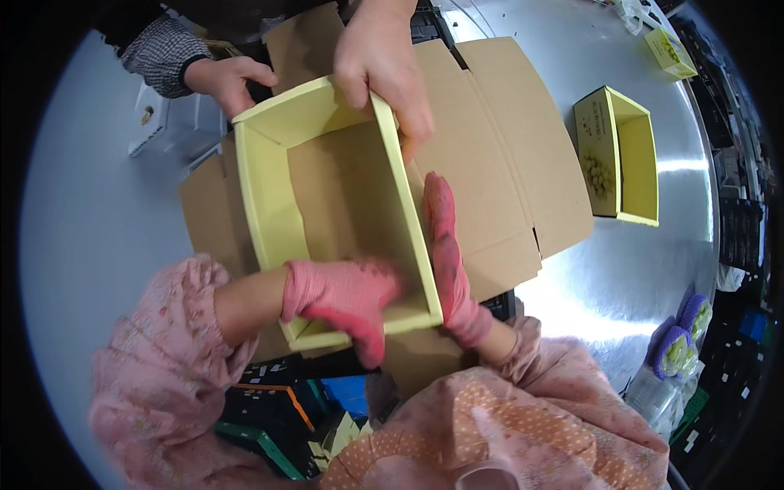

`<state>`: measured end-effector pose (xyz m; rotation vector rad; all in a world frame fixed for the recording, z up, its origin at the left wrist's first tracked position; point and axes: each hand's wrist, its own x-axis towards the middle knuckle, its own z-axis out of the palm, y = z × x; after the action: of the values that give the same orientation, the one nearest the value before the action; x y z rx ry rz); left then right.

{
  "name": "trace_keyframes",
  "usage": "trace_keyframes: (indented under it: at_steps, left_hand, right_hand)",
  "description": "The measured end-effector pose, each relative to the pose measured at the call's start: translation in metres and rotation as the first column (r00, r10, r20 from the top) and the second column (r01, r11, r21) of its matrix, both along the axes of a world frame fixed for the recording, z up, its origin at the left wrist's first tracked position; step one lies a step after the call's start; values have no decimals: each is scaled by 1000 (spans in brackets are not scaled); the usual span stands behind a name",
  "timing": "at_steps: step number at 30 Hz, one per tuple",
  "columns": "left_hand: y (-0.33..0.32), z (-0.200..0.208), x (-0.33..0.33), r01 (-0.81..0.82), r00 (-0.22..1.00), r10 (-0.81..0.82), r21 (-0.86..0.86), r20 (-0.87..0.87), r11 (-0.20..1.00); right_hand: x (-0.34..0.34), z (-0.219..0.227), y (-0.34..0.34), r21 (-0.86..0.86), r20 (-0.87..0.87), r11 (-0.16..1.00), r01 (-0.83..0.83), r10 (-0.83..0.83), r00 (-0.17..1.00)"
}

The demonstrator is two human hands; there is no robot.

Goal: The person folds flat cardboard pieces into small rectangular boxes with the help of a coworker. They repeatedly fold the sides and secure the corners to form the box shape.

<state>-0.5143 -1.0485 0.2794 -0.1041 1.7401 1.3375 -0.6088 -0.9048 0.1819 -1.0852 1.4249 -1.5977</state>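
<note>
The yellow box (271, 188) could be skewed if pressed unevenly by the open right hand (447, 257) at four o'clock; the blurred left hand's (339, 296) grip cannot be told.

Here's the left hand (339, 296), pink-gloved, just below centre frame, its bare forearm (249, 309) slanting in from lower left, fingertips blurred, thumb (371, 349) angled down! And right of centre, the right hand (448, 253) stands flat and edge-on, fingers (439, 200) together, pointing up the frame.
</note>
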Motion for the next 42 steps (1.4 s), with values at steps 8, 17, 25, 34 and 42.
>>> trace_keyframes:
  at_steps: [8,17,25,34,42]
  left_hand:
    - [43,75,57,-589,650,-147,-617,-745,522]
    - [69,-94,206,-532,243,456,-511,-856,-675]
    - [46,-38,217,-869,-100,809,-345,-579,-354]
    - [8,-87,268,-821,36,827,-489,-561,-296]
    - [37,-34,226,-628,125,709,-608,-694,-485]
  right_hand:
    - [-66,29,49,34,58,950,310,-312,948]
    - [-188,11,54,348,-865,736,580,14,501]
    - [-202,34,48,641,-560,700,316,145,816]
    - [-224,36,38,655,-462,701,283,75,883]
    - [-230,35,36,632,-457,697,338,-17,890]
